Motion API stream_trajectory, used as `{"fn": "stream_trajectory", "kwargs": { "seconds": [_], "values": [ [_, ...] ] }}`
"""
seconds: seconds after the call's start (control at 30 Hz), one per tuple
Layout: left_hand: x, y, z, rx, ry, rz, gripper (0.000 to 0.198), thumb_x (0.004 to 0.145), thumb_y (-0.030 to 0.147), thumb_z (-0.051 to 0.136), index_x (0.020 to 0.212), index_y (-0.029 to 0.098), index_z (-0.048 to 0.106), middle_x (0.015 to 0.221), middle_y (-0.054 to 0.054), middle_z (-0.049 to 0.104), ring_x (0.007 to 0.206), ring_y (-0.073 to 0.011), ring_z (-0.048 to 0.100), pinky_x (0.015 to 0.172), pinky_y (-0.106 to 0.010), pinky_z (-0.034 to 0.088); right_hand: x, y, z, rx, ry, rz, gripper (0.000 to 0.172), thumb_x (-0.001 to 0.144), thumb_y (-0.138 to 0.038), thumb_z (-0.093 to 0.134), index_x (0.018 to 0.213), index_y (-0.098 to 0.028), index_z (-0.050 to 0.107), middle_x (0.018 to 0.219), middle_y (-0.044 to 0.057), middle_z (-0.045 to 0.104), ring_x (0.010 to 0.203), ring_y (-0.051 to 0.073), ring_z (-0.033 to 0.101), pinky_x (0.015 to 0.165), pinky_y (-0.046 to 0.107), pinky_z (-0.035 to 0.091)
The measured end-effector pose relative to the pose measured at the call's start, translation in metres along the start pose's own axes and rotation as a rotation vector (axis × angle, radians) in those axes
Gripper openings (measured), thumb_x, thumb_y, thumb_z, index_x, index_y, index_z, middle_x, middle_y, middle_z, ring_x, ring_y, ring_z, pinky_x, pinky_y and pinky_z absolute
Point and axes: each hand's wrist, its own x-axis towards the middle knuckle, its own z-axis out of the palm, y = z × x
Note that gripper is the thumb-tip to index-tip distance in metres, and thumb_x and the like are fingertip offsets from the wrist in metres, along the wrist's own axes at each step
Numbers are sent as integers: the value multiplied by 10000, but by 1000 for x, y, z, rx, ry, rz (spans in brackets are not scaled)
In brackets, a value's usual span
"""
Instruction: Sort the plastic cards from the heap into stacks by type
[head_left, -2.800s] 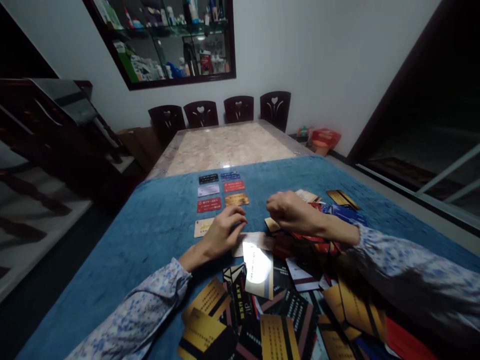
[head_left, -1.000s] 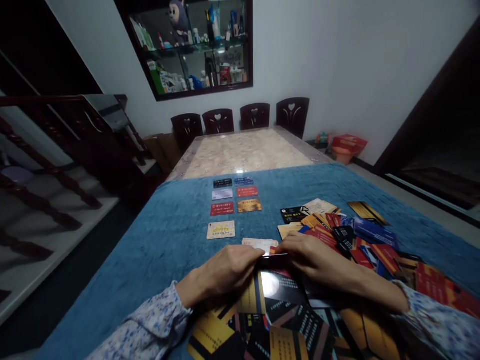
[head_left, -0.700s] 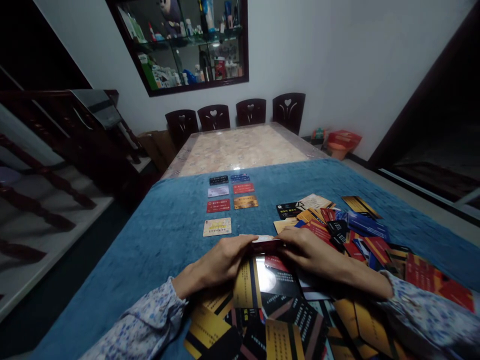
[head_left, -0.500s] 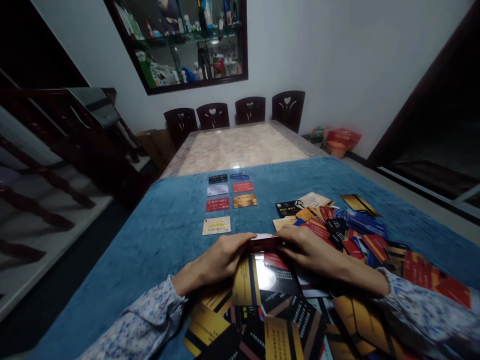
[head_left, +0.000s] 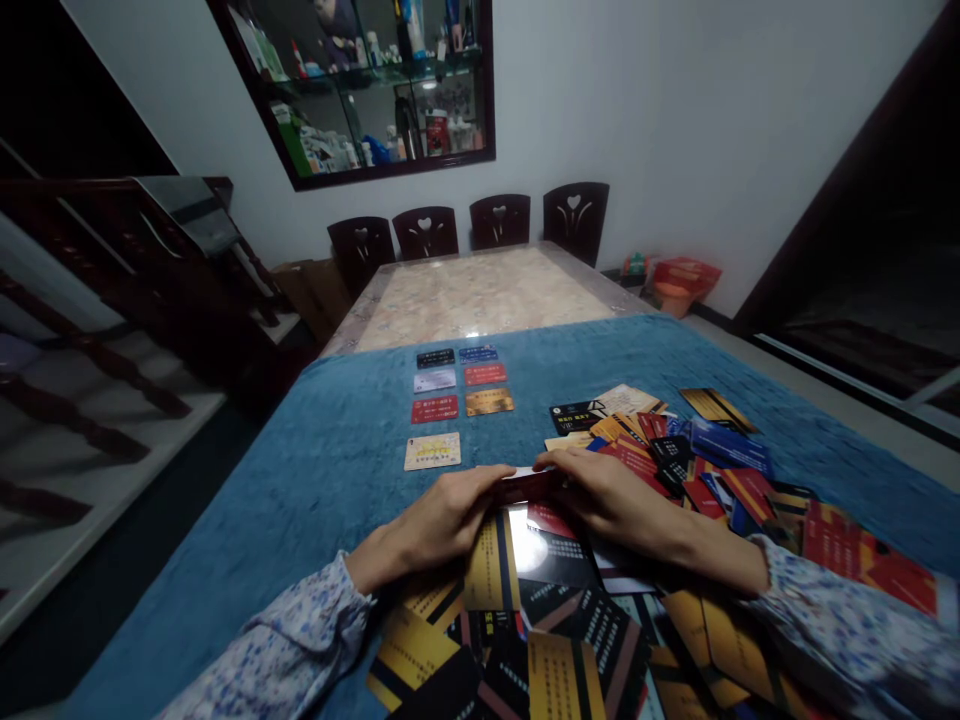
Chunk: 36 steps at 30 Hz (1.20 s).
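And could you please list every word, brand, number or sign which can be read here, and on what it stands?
"VIP": on the black card at the right pile's left edge.
Neatly laid-out cards: print too small or blurred.
Gold card and other near cards: characters visible, not legible.
Held dark-red card: nothing legible.
Shelf items: labels too small.

Free cloth [head_left: 322, 450] left, card heap [head_left: 636, 462] right
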Motion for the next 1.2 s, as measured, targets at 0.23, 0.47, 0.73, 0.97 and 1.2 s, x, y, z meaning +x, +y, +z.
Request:
{"fn": "stream_trajectory", "kwargs": {
  "seconds": [0.23, 0.47, 0.73, 0.97, 1.2],
  "values": [
    [0, 0, 2, 29, 89, 52, 385, 905, 54, 428, 1267, 137, 530, 1171, -131, 694, 1053, -201, 678, 896, -363, 580, -2, 0, 5, -53, 95, -82, 412, 867, -122, 508, 1278, -158, 508, 1091, 144, 684, 962, 235, 658, 800, 348, 520],
    [-1, 3, 0, 79, 134, 28, 413, 847, 22, 432, 1224, 141, 553, 1113, -110, 712, 1014, -190, 688, 887, -348, 579, 3, -3, 6, -291, 152, -108, 301, 813, -80, 547, 1100, -173, 547, 888, 58, 603, 759, 187, 564, 671, 298, 450],
    [-1, 3, -1, 63, 206, -34, 390, 859, 48, 470, 1220, 154, 573, 1098, -103, 721, 988, -196, 697, 888, -368, 581, 2, -2, 3, -367, 247, -145, 271, 824, -121, 541, 1091, -170, 544, 868, 67, 609, 762, 203, 579, 681, 318, 463],
    [0, 2, -3, 75, 191, -17, 396, 865, 57, 464, 1233, 157, 570, 1143, -112, 709, 1036, -207, 684, 918, -391, 570, 2, -3, 3, -405, 256, -239, 268, 915, -213, 507, 1174, -148, 529, 957, 128, 657, 811, 227, 617, 718, 363, 516],
    [-2, 0, -3, 203, 265, 13, 476, 889, 120, 537, 1354, 172, 449, 1195, -125, 663, 1053, -213, 665, 909, -374, 575, 1, -2, 1, -416, 369, -295, 263, 943, -261, 517, 1175, -135, 514, 934, 129, 657, 804, 230, 617, 712, 364, 531]
  ]
}}
